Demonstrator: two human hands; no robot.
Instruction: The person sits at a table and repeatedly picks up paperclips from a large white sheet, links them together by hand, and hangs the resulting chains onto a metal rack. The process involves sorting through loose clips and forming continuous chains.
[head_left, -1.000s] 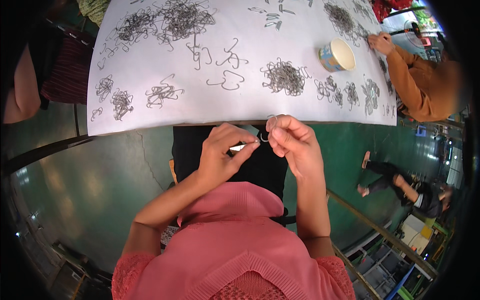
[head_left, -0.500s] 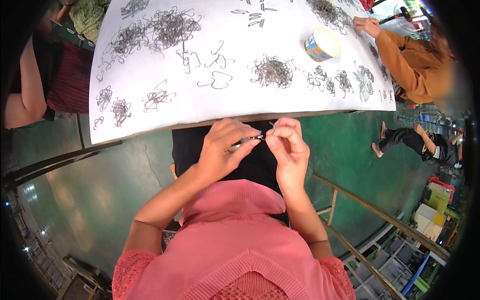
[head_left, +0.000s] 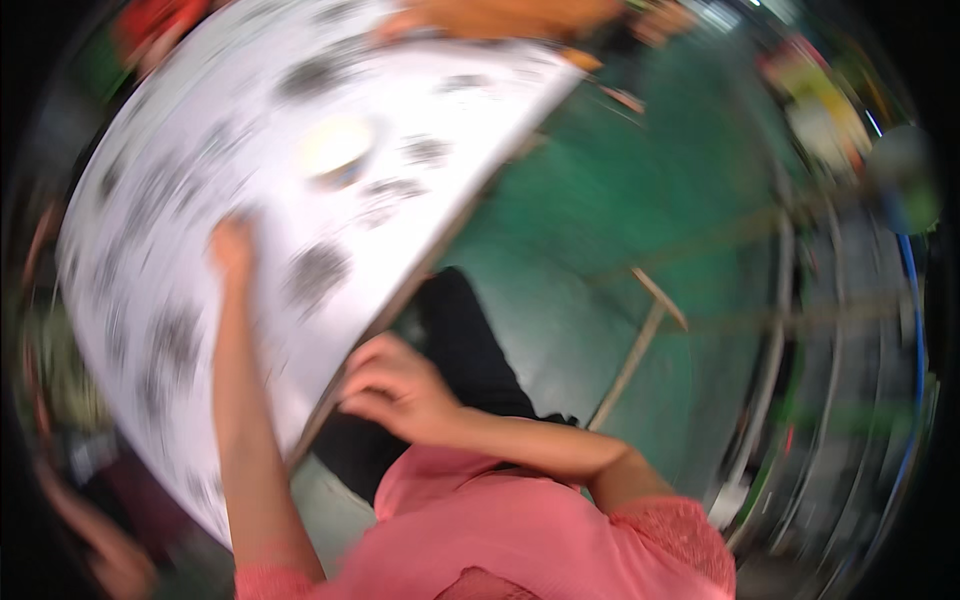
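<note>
My left arm stretches out over the white table (head_left: 385, 215), and my left hand (head_left: 235, 245) is low over its surface. Motion smears its fingers, so whether it holds anything is hidden from me. Close to it lies a dark pile of bent wire hooks (head_left: 318, 273), blurred into a patch. By the table's near edge, above my lap, is my right hand (head_left: 400, 388), its fingers curled in and closed. What sits between those fingertips, if anything, is too blurred to make out.
A round paper tub (head_left: 340, 148) stands on the table beyond my left hand. More hook piles (head_left: 175, 335) are spread around. At the far side a co-worker's orange sleeve (head_left: 520, 15) reaches in. A metal frame bar (head_left: 630, 365) stands on the green floor at right.
My hands, earlier together on small wire pieces above my lap, are apart. The left has reached forward over the table; the right stays near the edge. The whole view has turned toward the right.
</note>
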